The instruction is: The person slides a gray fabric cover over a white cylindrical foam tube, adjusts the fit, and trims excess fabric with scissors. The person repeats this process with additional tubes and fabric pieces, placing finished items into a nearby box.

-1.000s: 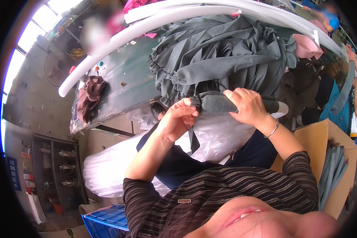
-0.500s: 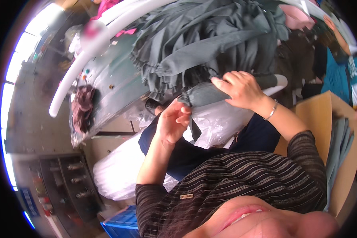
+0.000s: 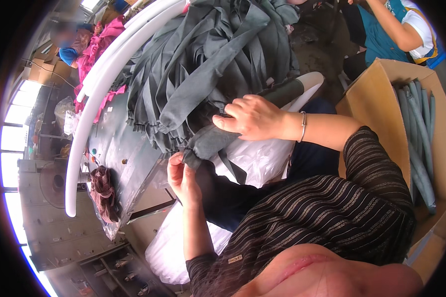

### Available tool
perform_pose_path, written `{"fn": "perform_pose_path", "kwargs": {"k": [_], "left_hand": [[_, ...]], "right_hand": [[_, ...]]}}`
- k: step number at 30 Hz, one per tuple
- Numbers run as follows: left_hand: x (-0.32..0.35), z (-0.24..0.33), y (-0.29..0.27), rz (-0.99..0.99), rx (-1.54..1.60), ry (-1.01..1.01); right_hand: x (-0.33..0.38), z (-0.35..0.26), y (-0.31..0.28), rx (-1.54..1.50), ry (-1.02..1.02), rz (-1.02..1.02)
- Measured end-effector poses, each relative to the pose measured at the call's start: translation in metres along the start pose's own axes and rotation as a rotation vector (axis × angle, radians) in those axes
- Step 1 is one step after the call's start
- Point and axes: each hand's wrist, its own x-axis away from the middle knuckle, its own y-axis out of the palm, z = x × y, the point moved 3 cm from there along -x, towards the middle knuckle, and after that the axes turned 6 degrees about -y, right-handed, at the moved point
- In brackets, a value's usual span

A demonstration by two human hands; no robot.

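A dark grey-green fabric sleeve with a gathered end stretches between my hands. My left hand pinches its ruffled end, thumb against fingers. Farther along, my right hand is closed over the sleeve from above, with the fingertips partly hidden. Beyond the right hand, similar dark cloth lies around a white tube, whose rounded end sticks out at the right. A dark strip of cloth hangs below the sleeve. Just past my hands lies a big heap of the same grey-green sleeves, many with gathered ends.
Long curved white tubes run along the left of the heap. A brown cloth lies on the table's left corner. At right stands a cardboard box holding rolled grey-green pieces. White plastic wrapping is below; co-workers sit at far right and left.
My left hand's fingers have closed on the gathered end, after being loosely curled beside it. The view has turned, showing more of the box. My right hand stays on the sleeve.
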Motion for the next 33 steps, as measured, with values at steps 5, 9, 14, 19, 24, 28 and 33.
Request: {"fn": "perform_pose_path", "kwargs": {"k": [5,9,14,19,24,28,33], "left_hand": [[0.01,0.029,0.027,0.079,-0.854,0.615],[0.006,0.029,0.026,0.113,-0.892,0.562],[0.0,0.029,0.019,0.02,-0.909,0.472],[-0.003,0.023,0.019,-0.153,-0.244,0.08],[-0.002,0.024,0.025,-0.287,0.128,-0.083],[-0.002,0.013,0.012,-0.228,-0.713,0.225],[0.005,0.012,0.018,-0.325,-1.025,0.269]], "right_hand": [[0.005,0.002,-0.002,0.002,0.04,-0.002],[0.001,0.0,-0.004,-0.008,0.06,-0.002],[-0.001,-0.002,-0.009,-0.016,0.039,-0.086],[0.006,-0.007,-0.005,-0.066,-0.002,-0.102],[-0.004,-0.01,-0.011,-0.067,0.028,-0.061],[-0.001,-0.007,-0.009,-0.061,0.02,-0.094],[0.003,-0.008,-0.003,-0.037,-0.001,-0.127]]}}
